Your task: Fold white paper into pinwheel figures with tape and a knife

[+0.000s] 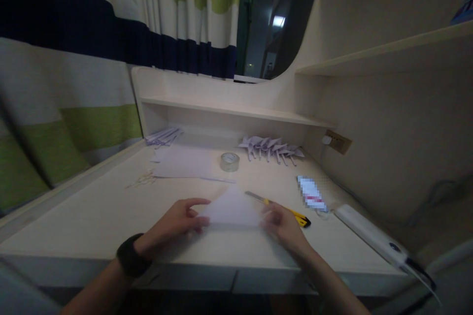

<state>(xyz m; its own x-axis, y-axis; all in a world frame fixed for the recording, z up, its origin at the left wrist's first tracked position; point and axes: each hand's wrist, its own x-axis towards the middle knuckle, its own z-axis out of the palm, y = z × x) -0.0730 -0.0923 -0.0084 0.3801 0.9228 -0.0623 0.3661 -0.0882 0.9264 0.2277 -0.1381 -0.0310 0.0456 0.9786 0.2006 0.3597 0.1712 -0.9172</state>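
1. Head view: the left hand (176, 224) and right hand (283, 226) each pinch one end of a folded paper triangle (232, 210), fingers closed on it, near the desk's (92, 216) front edge.
2. Just behind the right hand lies a yellow utility knife (281, 208).
3. Toward the back edge sit a tape roll (229, 161), flat paper sheets (183, 163) and a row of folded paper figures (271, 147).
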